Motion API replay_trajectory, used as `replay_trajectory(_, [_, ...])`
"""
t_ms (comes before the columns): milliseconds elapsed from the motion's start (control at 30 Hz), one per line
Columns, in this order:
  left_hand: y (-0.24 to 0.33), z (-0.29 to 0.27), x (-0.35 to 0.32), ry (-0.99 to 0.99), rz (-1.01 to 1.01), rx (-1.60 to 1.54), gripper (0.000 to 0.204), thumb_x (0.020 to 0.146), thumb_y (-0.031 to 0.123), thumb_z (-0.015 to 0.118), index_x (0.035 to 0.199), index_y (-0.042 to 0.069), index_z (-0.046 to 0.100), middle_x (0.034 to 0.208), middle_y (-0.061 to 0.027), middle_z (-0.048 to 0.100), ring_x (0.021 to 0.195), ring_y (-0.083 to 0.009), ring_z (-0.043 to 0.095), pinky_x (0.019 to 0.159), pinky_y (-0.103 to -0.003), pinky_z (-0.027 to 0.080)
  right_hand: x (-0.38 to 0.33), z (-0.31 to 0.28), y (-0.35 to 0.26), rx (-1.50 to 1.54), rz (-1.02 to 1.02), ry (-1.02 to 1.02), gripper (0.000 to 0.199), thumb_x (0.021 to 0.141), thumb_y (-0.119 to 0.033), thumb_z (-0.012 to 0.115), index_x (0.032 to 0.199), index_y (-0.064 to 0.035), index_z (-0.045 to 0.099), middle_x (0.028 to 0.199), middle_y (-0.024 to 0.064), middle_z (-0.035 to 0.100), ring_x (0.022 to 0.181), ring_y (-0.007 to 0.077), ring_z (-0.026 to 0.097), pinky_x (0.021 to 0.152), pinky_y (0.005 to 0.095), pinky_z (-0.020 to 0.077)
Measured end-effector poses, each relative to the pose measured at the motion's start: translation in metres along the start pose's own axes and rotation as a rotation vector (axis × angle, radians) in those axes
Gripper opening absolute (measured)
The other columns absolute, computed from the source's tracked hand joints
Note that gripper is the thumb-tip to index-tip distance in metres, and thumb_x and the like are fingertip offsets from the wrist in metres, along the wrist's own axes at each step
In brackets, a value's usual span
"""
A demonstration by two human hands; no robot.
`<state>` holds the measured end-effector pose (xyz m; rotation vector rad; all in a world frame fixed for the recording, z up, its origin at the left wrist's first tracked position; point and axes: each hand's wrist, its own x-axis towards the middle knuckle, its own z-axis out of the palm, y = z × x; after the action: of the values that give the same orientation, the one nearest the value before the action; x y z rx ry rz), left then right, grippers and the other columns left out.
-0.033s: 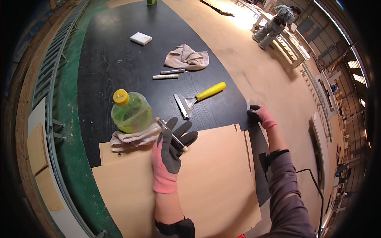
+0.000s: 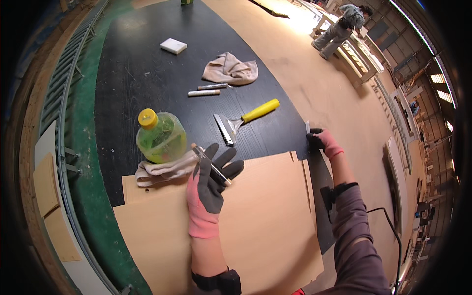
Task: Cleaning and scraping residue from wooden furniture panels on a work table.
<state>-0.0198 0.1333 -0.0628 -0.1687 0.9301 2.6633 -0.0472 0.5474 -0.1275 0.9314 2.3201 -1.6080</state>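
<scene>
My left hand [image 2: 209, 189], in a pink and grey glove, is palm up. Its thumb holds a dark crayon-like stick [image 2: 211, 164] with tan ends across the palm, while the fingers are partly spread. At the right edge of the black board [image 2: 132, 64], my gloved right hand [image 2: 324, 141] has its fingers closed around a thin pale flat piece [image 2: 308, 128], mostly hidden. A yellow-handled scraper [image 2: 246, 120] lies between the hands. Beyond it are two more sticks [image 2: 204, 92]. By my left hand, a yellow-capped bottle [image 2: 162, 137] of greenish liquid stands beside a folded cloth [image 2: 164, 172].
Tan sheets [image 2: 265, 211] cover the near part of the board. A crumpled cloth [image 2: 230, 69] and a white block [image 2: 173, 46] lie farther off. A roller conveyor [image 2: 66, 83] runs along the left. A person [image 2: 341, 32] bends over a bench at the far right.
</scene>
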Motion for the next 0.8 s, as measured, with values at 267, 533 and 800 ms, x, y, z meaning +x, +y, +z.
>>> replay_trajectory(267, [-0.014,0.004,0.004,-0.051,-0.034,-0.03,0.052,0.091,0.033,0.041,0.127,-0.003,0.033,0.12,-0.0252,0.046,0.098,-0.0333,0.055,0.089,-0.045,0.044,-0.037,-0.05,0.026,0.46,-0.081,0.122,0.022,0.078,-0.004,0.056,0.1,0.0015,0.057,0.085,0.01,0.063,0.073,0.0164,0.06,0.064,0.0251,0.0485])
replay_trajectory(533, [-0.016,-0.004,0.0,-0.143,-0.036,-0.056,0.045,0.091,0.025,0.044,0.127,-0.001,0.034,0.123,-0.0211,0.046,0.103,-0.0317,0.053,0.093,-0.045,0.042,-0.234,-0.064,0.078,0.621,0.051,0.275,0.048,0.079,-0.008,0.058,0.125,-0.0043,0.044,0.093,0.006,0.058,0.061,0.0091,0.049,0.052,0.02,0.0396])
replay_trajectory(800, [-0.045,0.044,-0.084,-0.176,-0.195,0.356,0.03,0.085,0.012,0.052,0.112,-0.002,0.047,0.118,-0.0171,0.049,0.099,-0.0264,0.055,0.086,-0.038,0.047,-0.407,-0.051,0.176,0.561,0.108,0.604,0.03,0.088,-0.026,0.052,0.103,-0.0014,0.057,0.069,0.0043,0.056,0.054,0.0136,0.057,0.049,0.0267,0.0485])
